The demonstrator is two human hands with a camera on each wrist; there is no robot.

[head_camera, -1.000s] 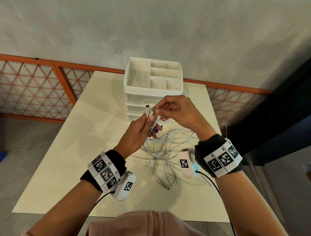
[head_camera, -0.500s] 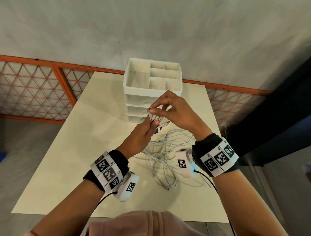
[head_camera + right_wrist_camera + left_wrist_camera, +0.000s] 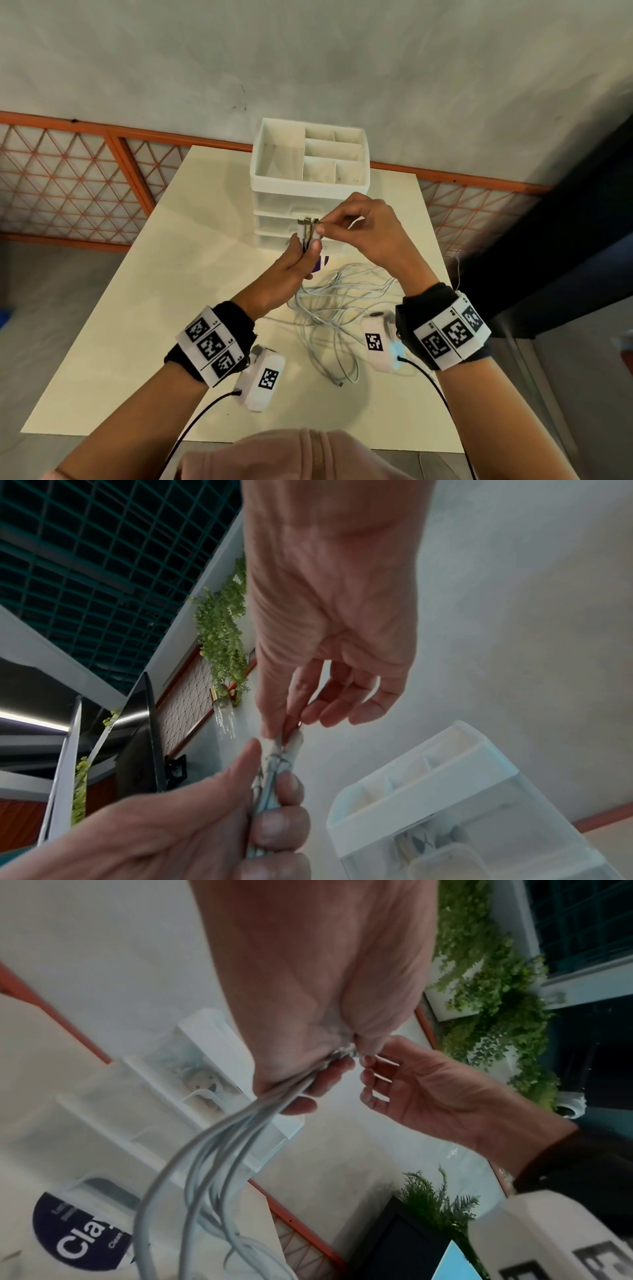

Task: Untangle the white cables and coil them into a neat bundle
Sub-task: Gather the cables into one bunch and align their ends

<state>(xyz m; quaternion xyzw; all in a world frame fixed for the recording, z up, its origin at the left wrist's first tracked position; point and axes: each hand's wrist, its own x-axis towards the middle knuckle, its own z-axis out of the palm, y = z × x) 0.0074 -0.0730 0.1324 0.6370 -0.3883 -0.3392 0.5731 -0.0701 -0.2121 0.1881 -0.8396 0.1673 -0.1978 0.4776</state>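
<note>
Several white cables (image 3: 329,308) lie in loose tangled loops on the cream table (image 3: 137,325). My left hand (image 3: 298,253) grips their plug ends (image 3: 308,228) together in a bunch, held up in front of the drawer unit; the cables (image 3: 212,1150) run down from its fist. My right hand (image 3: 356,229) pinches the top of the plug ends (image 3: 284,748) with thumb and forefinger, its other fingers spread. One free plug (image 3: 339,384) lies on the table near me.
A white drawer organiser (image 3: 310,181) with open top compartments stands at the table's far middle. A dark round label (image 3: 320,263) lies behind my left hand. An orange lattice railing (image 3: 68,192) runs behind the table; a dark panel (image 3: 565,240) stands at right.
Both hands have risen slightly. The plug ends, fanned sideways half a second ago, now stand upright in one bunch in my left hand, with my right fingers at their tips.
</note>
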